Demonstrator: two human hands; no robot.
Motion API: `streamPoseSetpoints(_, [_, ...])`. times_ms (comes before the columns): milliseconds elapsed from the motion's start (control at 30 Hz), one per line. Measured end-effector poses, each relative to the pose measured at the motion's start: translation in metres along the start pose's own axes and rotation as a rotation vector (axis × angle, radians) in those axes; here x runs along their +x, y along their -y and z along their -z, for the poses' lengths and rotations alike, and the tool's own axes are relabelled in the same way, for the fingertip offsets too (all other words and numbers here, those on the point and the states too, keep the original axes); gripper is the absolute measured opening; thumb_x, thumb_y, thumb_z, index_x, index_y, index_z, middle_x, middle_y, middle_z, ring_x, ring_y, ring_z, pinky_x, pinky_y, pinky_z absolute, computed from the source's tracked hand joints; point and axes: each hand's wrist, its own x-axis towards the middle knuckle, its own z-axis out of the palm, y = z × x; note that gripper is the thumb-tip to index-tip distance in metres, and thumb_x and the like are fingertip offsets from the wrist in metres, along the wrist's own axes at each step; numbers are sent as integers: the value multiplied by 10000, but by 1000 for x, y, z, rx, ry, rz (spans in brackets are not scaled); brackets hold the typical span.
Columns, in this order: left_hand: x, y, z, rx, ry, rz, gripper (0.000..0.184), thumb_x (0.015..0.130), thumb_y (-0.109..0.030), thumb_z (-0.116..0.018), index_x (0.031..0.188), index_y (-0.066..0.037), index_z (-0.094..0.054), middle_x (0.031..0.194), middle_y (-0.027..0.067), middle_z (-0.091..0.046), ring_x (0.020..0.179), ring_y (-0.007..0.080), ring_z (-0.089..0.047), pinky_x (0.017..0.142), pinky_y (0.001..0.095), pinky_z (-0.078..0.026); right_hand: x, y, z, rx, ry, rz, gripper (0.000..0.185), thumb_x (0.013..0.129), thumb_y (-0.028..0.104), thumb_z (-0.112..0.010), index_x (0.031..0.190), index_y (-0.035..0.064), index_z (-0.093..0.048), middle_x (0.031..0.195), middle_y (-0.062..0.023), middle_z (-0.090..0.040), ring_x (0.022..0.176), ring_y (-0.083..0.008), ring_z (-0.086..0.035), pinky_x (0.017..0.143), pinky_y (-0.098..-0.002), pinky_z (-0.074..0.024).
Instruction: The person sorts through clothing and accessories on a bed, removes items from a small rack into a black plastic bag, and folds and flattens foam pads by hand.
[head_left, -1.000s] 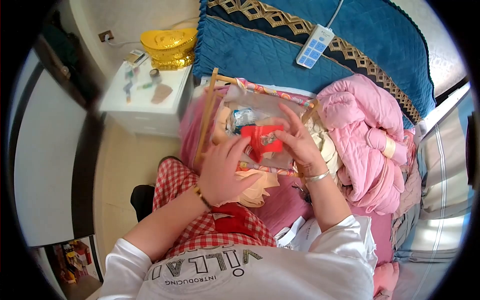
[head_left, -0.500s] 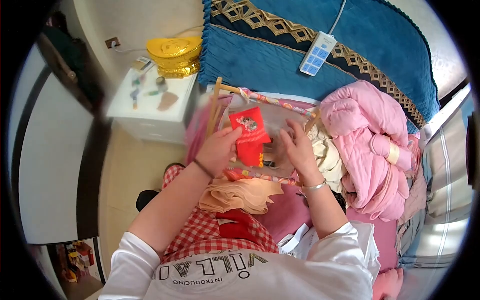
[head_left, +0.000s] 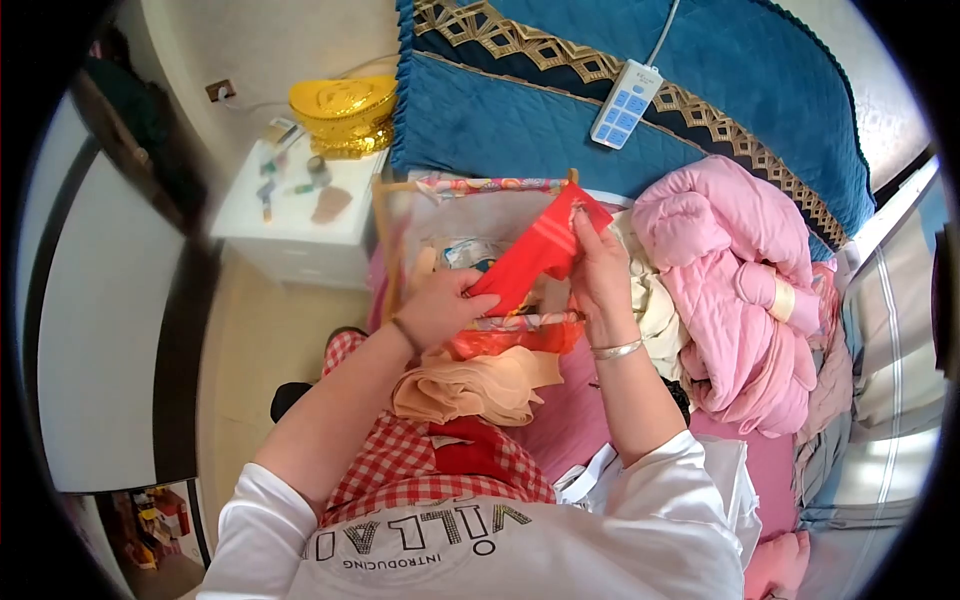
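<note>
A red sock (head_left: pixel 530 255) is stretched at a slant between my two hands, above a fabric basket with a wooden frame (head_left: pixel 390 255). My left hand (head_left: pixel 447 308) pinches its lower left end. At the upper right end, the fingers of my right hand (head_left: pixel 603 268) are closed on the cloth. Inside the basket, partly covered by the sock, lie light-coloured items (head_left: pixel 465 252) that I cannot make out. A folded peach cloth (head_left: pixel 475 385) rests in front of the basket, close to my lap.
Pink quilted bedding (head_left: pixel 715 270) is heaped on the right beside cream cloth (head_left: pixel 652 300). A power strip (head_left: pixel 627 105) lies against the blue headboard (head_left: pixel 500 110). On the left, a white nightstand (head_left: pixel 300 255) carries a gold ingot-shaped box (head_left: pixel 343 110) and small items.
The sock has gone from folded in my left hand to stretched out lengthwise. My right hand, open before, has closed on its far end. The basket's frame stands wider and its contents show.
</note>
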Motion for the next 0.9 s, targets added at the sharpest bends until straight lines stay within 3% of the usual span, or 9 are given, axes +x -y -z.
streamPoseSetpoints(167, [1,-3,7,-38,-81,71,291,831,-178,-626,1050,11,-593,763,29,-617,666,90,-544,625,249,-455,7,0,15,50,-104,-10,248,924,188,-528,1104,20,-553,1012,-74,-627,897,-171,-619,767,-311,-512])
streamPoseSetpoints(267, [11,22,10,-202,-230,-208,263,856,-165,-600,1047,16,-586,806,25,-616,676,77,-541,615,224,-453,17,-6,33,161,-91,19,258,938,199,-498,1123,23,-537,1032,-82,-620,909,-181,-616,780,-327,-515])
streamPoseSetpoints(333, [3,-2,16,-590,-312,44,221,881,-128,-565,1044,20,-578,896,40,-630,735,79,-567,654,208,-469,17,-6,37,112,-101,-36,267,965,196,-418,1182,50,-474,1149,-85,-572,1038,-222,-575,891,-404,-473])
streamPoseSetpoints(433, [3,1,18,-657,-404,-14,189,888,-96,-547,1032,21,-582,938,55,-640,790,98,-594,699,215,-485,12,-4,29,138,-165,-9,252,947,205,-479,1125,37,-538,1021,-79,-623,883,-176,-622,748,-308,-525])
streamPoseSetpoints(567, [-4,4,19,-571,-468,-156,184,881,-70,-550,1038,19,-581,952,69,-644,828,102,-605,728,211,-488,7,-5,33,124,-190,7,246,949,200,-472,1125,39,-534,1019,-77,-622,879,-172,-622,738,-301,-528])
streamPoseSetpoints(667, [-17,-7,19,-338,-486,-138,148,884,-46,-543,1021,-10,-585,930,44,-631,849,81,-578,730,207,-477,2,-6,37,137,-235,16,237,951,192,-466,1115,35,-532,1004,-80,-626,869,-177,-625,747,-301,-527])
streamPoseSetpoints(767, [-35,-15,19,-101,-580,-226,170,855,-55,-580,1023,-41,-597,896,58,-631,813,148,-599,728,254,-486,-8,3,30,184,-252,184,234,945,191,-481,1097,22,-535,980,-82,-633,862,-209,-625,759,-324,-516])
streamPoseSetpoints(833, [-57,-19,16,611,-314,-554,244,782,-78,-632,1025,-86,-614,876,59,-617,831,213,-593,810,353,-467,-11,0,42,89,-236,219,234,942,184,-487,1090,11,-543,970,-75,-631,862,-186,-616,762,-311,-507])
streamPoseSetpoints(900, [-72,-15,-5,799,-345,-549,269,746,-92,-634,1014,-100,-619,867,49,-605,849,225,-579,853,395,-436,-22,-6,49,-8,-223,244,234,940,176,-494,1083,1,-551,960,-69,-629,862,-163,-606,765,-299,-498])
